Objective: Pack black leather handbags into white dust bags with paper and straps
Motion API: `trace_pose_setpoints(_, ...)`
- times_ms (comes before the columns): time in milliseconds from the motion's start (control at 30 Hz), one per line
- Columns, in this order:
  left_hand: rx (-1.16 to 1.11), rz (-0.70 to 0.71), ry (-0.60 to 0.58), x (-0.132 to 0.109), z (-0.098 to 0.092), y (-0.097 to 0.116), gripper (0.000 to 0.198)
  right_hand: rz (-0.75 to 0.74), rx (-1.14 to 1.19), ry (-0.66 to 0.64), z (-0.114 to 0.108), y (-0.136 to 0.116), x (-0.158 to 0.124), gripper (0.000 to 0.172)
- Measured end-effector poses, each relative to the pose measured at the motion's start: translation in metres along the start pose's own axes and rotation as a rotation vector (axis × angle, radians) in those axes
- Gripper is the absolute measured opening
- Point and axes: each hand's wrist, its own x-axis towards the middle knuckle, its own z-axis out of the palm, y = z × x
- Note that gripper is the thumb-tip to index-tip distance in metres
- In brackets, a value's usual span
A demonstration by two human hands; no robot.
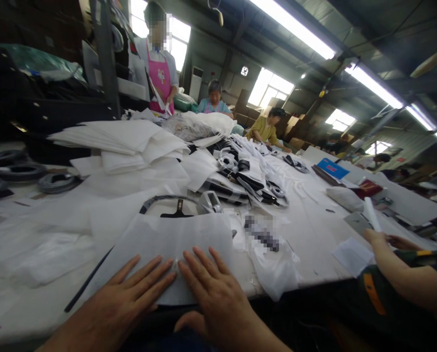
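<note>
My left hand (126,293) lies flat with its fingers spread on a sheet of thin white foam or paper (145,244) at the table's front edge. Beside it, my right hand (211,288) rests on the same sheet, fingers spread, its thumb lower down near the edge. From the sheet's far side a dark curved strap or handle (156,197) sticks out, with a black tag (179,210) inside its loop. What lies under the sheet is hidden. A grey-white device (210,201) stands just behind the sheet.
Stacked white sheets (119,142) and a pile of black and white pieces (240,171) lie beyond. Dark rolled coils (20,171) are at left. A plastic bag (273,269) sits to the right. A co-worker's arms (390,259) reach in from the right; other people work farther back.
</note>
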Motion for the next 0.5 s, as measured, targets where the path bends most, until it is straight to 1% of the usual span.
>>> trace_pose_setpoints(100, 0.035, 0.029, 0.027, 0.003, -0.004, 0.000, 0.057, -0.002, 0.040, -0.047, 0.016, 0.005, 0.002, 0.089)
trace_pose_setpoints(167, 0.043, 0.039, 0.035, 0.004, -0.007, 0.001, 0.056, -0.018, 0.027, -0.028, 0.027, 0.008, 0.000, 0.087)
trace_pose_setpoints(267, 0.047, 0.036, 0.033, 0.002, -0.006, 0.003, 0.055, -0.064, -0.059, 0.092, 0.041, 0.012, -0.003, 0.081)
trace_pose_setpoints(400, 0.039, 0.033, 0.036, -0.004, 0.003, 0.003, 0.055, -0.117, -0.167, 0.266, 0.057, 0.016, -0.002, 0.078)
trace_pose_setpoints(433, 0.040, 0.028, 0.044, -0.006, 0.006, 0.003, 0.056, -0.123, -0.181, 0.297, 0.061, 0.017, -0.001, 0.073)
trace_pose_setpoints(500, 0.060, 0.019, 0.056, -0.011, 0.012, 0.001, 0.057, -0.123, -0.208, 0.337, 0.067, 0.018, 0.000, 0.059)
